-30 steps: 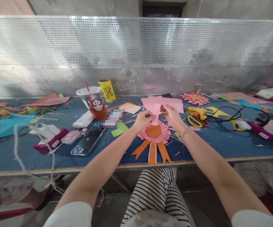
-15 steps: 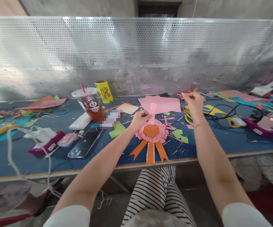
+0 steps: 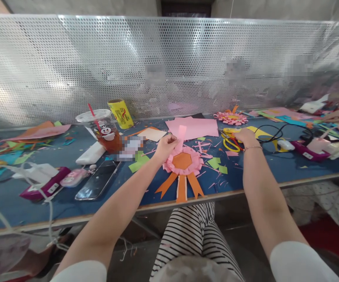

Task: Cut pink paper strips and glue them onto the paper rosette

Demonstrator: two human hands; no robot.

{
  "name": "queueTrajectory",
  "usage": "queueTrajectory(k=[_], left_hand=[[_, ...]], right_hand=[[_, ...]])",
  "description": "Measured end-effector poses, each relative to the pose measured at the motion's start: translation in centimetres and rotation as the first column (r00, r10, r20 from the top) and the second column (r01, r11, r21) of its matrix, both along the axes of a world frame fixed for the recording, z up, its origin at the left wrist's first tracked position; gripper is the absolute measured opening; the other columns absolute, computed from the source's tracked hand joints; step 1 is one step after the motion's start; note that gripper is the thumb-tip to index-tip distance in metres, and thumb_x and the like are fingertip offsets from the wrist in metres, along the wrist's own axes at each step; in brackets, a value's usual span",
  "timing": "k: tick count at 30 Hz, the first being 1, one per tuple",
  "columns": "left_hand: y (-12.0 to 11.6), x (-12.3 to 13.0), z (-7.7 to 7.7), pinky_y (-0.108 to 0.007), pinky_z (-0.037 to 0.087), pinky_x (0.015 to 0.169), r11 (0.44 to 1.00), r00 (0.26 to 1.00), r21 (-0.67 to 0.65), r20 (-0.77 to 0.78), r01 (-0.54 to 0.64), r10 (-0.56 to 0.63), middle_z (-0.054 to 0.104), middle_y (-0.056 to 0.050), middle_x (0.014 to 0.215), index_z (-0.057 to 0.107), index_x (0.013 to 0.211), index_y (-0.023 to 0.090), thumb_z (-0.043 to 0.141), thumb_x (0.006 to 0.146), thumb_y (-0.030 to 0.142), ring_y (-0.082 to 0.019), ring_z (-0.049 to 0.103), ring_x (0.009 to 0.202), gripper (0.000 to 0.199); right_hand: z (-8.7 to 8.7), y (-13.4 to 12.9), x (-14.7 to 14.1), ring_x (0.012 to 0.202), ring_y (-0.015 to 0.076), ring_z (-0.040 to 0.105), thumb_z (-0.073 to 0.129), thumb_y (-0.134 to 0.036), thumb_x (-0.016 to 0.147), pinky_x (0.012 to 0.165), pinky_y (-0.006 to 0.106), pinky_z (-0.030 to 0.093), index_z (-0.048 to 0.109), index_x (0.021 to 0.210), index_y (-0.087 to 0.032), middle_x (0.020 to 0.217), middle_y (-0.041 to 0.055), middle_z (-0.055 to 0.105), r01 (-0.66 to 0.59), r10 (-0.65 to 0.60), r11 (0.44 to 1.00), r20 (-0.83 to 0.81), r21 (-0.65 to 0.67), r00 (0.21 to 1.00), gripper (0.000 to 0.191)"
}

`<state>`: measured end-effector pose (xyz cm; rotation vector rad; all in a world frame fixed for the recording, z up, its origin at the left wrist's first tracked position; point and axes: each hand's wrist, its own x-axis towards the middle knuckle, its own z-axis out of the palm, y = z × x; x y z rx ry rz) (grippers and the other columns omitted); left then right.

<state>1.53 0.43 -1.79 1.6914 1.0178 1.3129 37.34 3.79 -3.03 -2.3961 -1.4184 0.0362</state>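
Note:
My left hand [image 3: 167,145] pinches a strip of pink paper [image 3: 182,134], which stands up at the top of a rosette [image 3: 182,161]. This rosette has a pleated pink paper rim, an orange centre and orange ribbon tails hanging toward the table edge. Farther right, my right hand [image 3: 246,137] is closed over the back of a yellow glue gun [image 3: 230,131]; its fingertips are partly hidden. Just below that tool lie yellow-handled scissors [image 3: 231,146]. Behind my right hand rests a second pink rosette [image 3: 231,117].
Pink paper sheets [image 3: 193,127] and green scraps [image 3: 214,163] lie around the rosette. To the left are a drink cup [image 3: 106,135], a yellow roll [image 3: 120,113], a phone [image 3: 98,181] and a purple power strip [image 3: 46,186]. Black cables [image 3: 275,133] run right. A perforated metal screen [image 3: 128,70] stands behind.
My right hand has come down and nearer, from the far pink rosette to the yellow glue gun. My left hand still holds the pink strip. The view has turned slightly right.

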Motion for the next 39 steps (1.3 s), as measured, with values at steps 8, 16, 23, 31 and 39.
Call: queueTrajectory(k=[8, 16, 23, 31, 39], left_hand=[[-0.3, -0.1, 0.4, -0.021, 0.031, 0.051, 1.000, 1.000, -0.014, 0.023, 0.014, -0.014, 0.047, 0.004, 0.056, 0.053, 0.063, 0.016, 0.062, 0.063, 0.026, -0.008, 0.041, 0.053, 0.014], [0.1, 0.0, -0.2, -0.022, 0.032, 0.052, 0.999, 1.000, 0.021, 0.006, 0.030, -0.030, 0.050, 0.003, 0.058, 0.055, 0.066, 0.016, 0.064, 0.066, 0.030, -0.008, 0.043, 0.054, 0.017], [0.3, 0.0, -0.5, -0.022, 0.035, 0.055, 1.000, 0.999, -0.001, 0.032, 0.024, -0.024, 0.054, 0.002, 0.061, 0.052, 0.066, 0.016, 0.066, 0.062, 0.027, -0.009, 0.048, 0.055, 0.018], [0.0, 0.1, -0.3, -0.023, 0.040, 0.060, 0.998, 0.998, -0.027, 0.030, 0.048, -0.047, 0.058, 0.001, 0.065, 0.056, 0.076, 0.015, 0.067, 0.062, 0.024, -0.010, 0.054, 0.059, 0.019], [0.2, 0.1, -0.6, -0.025, 0.043, 0.063, 0.997, 0.997, 0.011, 0.003, 0.072, -0.072, 0.061, -0.001, 0.067, 0.057, 0.078, 0.015, 0.067, 0.064, 0.022, -0.011, 0.057, 0.063, 0.019]], right_hand=[[-2.3, 0.1, -0.1, 0.106, 0.0347, 0.055, 0.050, -0.027, 0.078, 0.085, 0.042, 0.043, 0.060, 0.105, 0.000, 0.108, 0.0266, 0.059, 0.016, -0.013, 0.997, 0.042, -0.071, 0.999, 0.039], [1.5, -0.3, -3.6, 0.105, 0.0274, 0.053, 0.044, -0.019, 0.076, 0.087, 0.041, 0.042, 0.039, 0.119, -0.007, 0.112, 0.0212, 0.054, -0.090, 0.207, 0.756, -0.106, 0.649, 0.973, 0.045], [2.5, -2.0, -9.7, 0.103, 0.0272, 0.052, 0.050, -0.036, 0.078, 0.090, 0.045, 0.041, 0.046, 0.106, -0.016, 0.105, 0.0135, 0.056, -0.339, 0.465, 0.598, 0.030, 0.726, 0.885, 0.034], [2.2, -2.6, -11.5, 0.098, 0.0289, 0.054, 0.052, -0.041, 0.077, 0.085, 0.043, 0.044, 0.049, 0.106, -0.014, 0.097, 0.0152, 0.058, -0.367, 0.363, 0.666, 0.148, 0.649, 0.920, 0.040], [1.8, -2.4, -11.5, 0.094, 0.0301, 0.055, 0.050, -0.031, 0.078, 0.080, 0.043, 0.045, 0.048, 0.108, -0.011, 0.093, 0.0158, 0.058, -0.469, 0.358, 0.678, 0.304, 0.566, 0.883, 0.036]])
